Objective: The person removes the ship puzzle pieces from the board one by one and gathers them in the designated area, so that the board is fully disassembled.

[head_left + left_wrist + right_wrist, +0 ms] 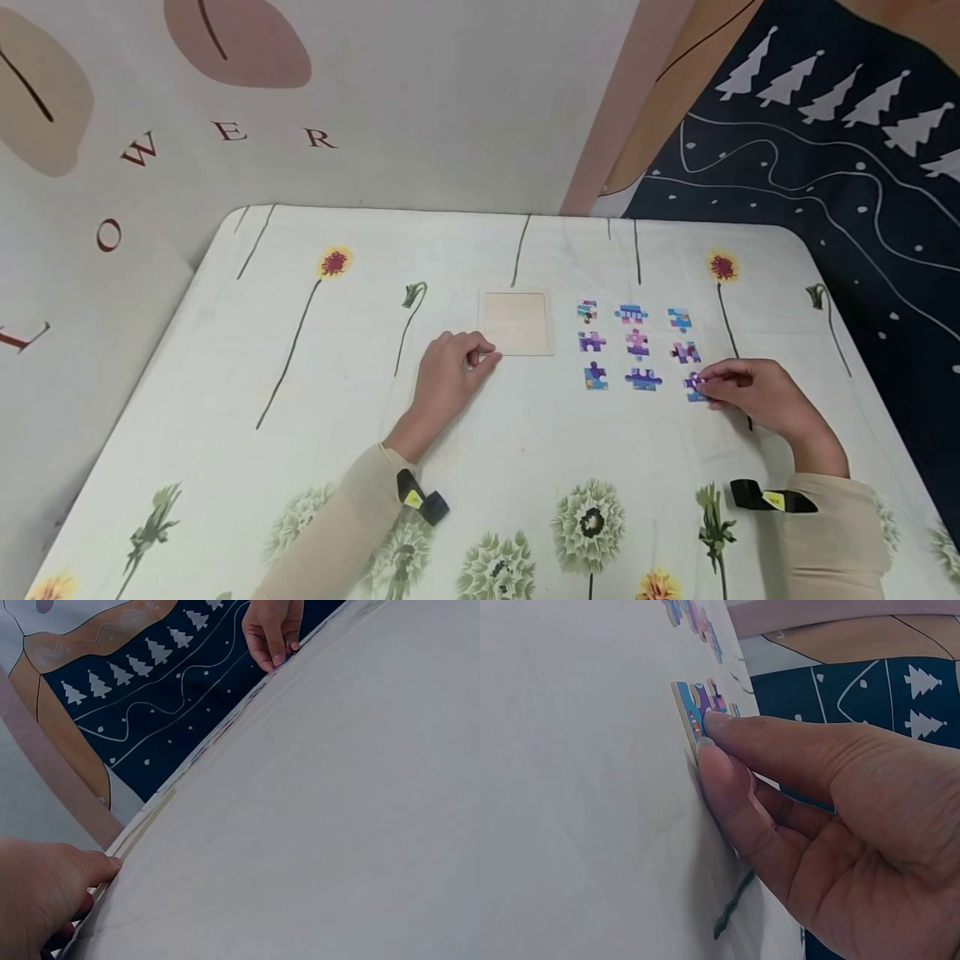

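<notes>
A square wooden puzzle tray [516,323] with a raised rim lies on the table. My left hand [453,371] holds its near left corner between thumb and fingers; in the left wrist view, the thumb of the left hand [52,892] rests on the tray's edge. Several colourful jigsaw pieces [637,342] lie apart in three rows to the right of the tray. At the near right of these rows, my right hand [761,396] pinches a purple and blue jigsaw piece [692,712] by its edge, with thumb and index finger. That piece is partly hidden by the fingertips.
A white cloth with printed flowers covers the table [300,467]. Behind it stands a pale wall [435,100] with printed letters, and a dark tree-patterned surface [810,167] borders the right side. Each sleeve carries a black wrist camera [772,497].
</notes>
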`<state>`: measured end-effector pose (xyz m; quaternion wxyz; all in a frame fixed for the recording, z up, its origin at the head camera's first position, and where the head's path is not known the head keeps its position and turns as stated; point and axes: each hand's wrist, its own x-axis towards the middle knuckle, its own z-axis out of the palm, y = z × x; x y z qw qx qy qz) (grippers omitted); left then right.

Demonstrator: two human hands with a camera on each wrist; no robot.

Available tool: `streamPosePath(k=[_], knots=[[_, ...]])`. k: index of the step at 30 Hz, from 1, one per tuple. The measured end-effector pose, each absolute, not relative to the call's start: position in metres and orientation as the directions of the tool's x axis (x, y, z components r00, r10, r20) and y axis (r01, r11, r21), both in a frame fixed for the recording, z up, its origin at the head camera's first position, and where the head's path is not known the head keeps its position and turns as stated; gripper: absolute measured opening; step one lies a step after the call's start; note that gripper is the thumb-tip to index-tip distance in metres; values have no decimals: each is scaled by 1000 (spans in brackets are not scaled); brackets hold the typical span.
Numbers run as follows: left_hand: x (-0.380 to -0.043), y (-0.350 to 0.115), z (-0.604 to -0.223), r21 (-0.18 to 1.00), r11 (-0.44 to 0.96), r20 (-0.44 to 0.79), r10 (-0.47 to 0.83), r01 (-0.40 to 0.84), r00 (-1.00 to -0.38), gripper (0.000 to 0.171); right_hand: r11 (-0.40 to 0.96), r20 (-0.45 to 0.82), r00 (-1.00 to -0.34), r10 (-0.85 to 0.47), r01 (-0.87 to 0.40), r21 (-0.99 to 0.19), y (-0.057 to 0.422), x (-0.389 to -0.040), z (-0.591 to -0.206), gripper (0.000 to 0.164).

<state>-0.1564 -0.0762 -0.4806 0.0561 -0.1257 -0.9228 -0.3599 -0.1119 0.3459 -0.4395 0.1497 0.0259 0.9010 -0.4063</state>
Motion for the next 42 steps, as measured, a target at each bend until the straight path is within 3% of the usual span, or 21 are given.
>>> streamPosePath(k=[29,42], knots=[[-155,-77,-478,653,701,212,195,288,-958,7,676,-313,-950,22,245,-695,337,-108,-438,26],[-155,-77,-480,654,709,185,188,263,-965,7,701,-273,-962,34,217,-680,332,-103,-440,28]])
